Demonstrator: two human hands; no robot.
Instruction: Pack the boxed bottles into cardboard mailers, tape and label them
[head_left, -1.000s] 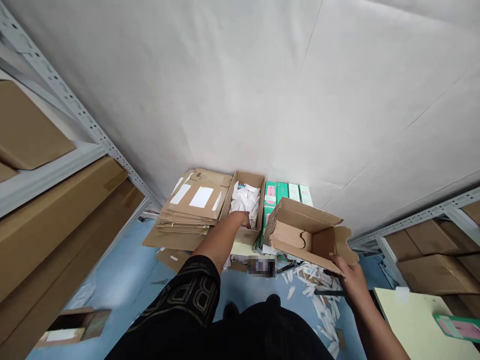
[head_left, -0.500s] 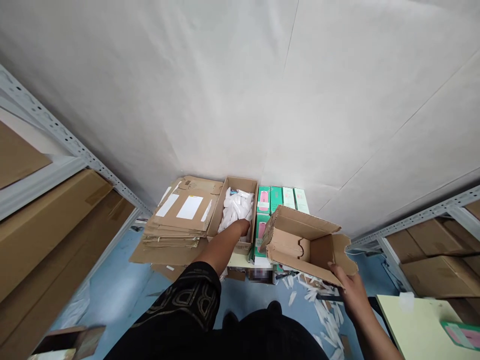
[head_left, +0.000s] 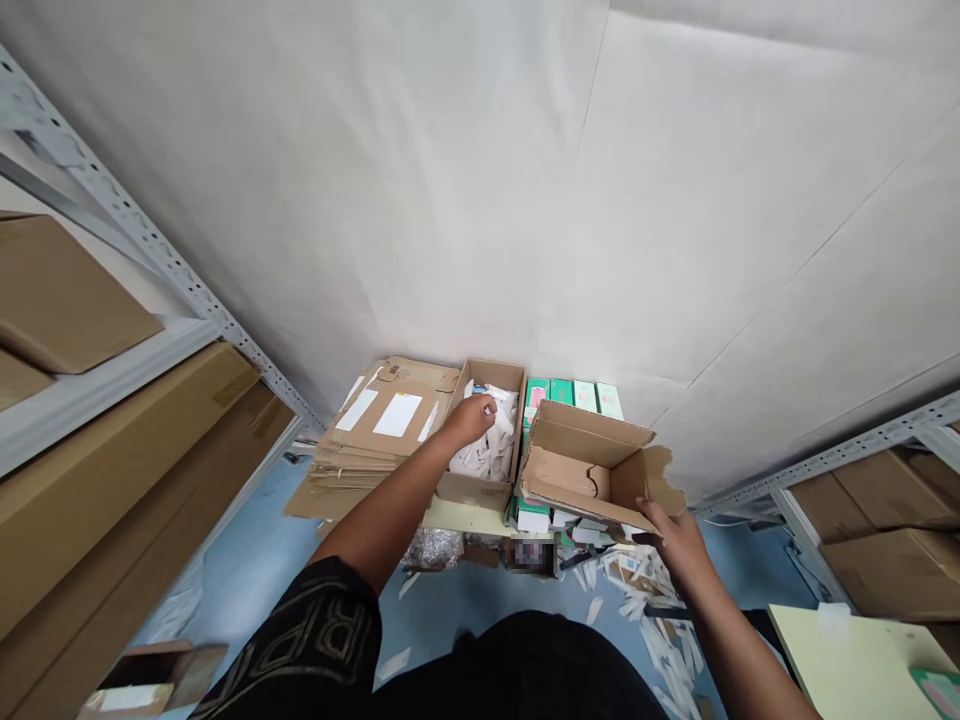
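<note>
My right hand (head_left: 673, 538) grips the lower right edge of an open cardboard box (head_left: 559, 478), tilted so that its inside faces me; nothing shows inside except a curved cut in the cardboard. My left hand (head_left: 472, 418) is over a second cardboard box (head_left: 480, 490) filled with white packets (head_left: 491, 455). Its fingers are curled together; whether a packet is between them I cannot make out. Green and white product boxes (head_left: 562, 391) stand in rows behind and under the held box, partly hidden by it.
A stack of flattened cartons (head_left: 360, 460) lies left of the packet box. White strips (head_left: 664, 640) litter the blue floor. Shelves with large cartons (head_left: 120, 480) rise on the left, more cartons (head_left: 892, 570) on the right. A pale yellow tabletop (head_left: 832, 670) is at lower right.
My left hand has risen from the near end of the packet box and moved farther over the packets. The held box has shifted slightly left. The view has moved a little.
</note>
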